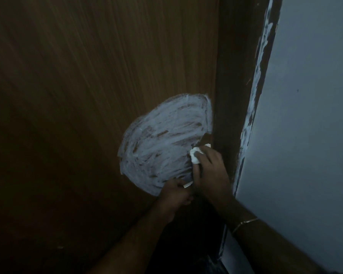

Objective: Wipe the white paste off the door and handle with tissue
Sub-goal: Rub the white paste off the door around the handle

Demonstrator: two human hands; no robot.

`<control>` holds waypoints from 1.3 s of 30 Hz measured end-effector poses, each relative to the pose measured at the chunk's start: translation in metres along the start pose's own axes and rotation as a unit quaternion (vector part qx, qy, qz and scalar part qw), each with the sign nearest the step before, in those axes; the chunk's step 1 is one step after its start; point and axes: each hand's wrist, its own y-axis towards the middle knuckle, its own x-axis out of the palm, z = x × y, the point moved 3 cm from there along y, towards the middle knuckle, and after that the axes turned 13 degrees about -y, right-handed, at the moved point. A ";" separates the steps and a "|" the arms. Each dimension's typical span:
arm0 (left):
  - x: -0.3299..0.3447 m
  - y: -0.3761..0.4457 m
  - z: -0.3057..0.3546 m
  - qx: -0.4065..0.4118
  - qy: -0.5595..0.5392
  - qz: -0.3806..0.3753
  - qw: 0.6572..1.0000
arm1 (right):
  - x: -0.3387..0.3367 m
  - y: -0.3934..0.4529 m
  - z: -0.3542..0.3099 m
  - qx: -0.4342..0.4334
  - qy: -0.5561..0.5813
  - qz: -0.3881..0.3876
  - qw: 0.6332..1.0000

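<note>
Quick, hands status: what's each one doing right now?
Left hand: fingers curled around the door handle, gripping it.
Right hand: holding the tissue and pressing it against the white paste on the door.

The right hand [210,171] is raised with its fingers curled in a grip. The left hand [175,192] is positioned just beside and below it, fingers curled. Both forearms are extended upward from the lower edge.

light: dim | wall [309,115]: pale, plain, right side | frame [236,76]: dark brown wood, white-smeared edge
</note>
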 end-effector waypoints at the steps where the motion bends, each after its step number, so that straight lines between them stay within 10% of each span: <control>1: 0.000 -0.002 0.001 0.002 -0.009 -0.004 1.000 | -0.002 0.001 0.002 0.009 0.007 0.009 1.000; 23: -0.005 -0.004 0.006 0.045 0.047 0.047 0.997 | -0.024 0.037 -0.016 0.278 0.191 0.112 0.935; 39: -0.005 -0.013 0.017 0.061 0.112 0.027 0.991 | -0.021 0.015 -0.041 0.271 0.211 -0.117 0.932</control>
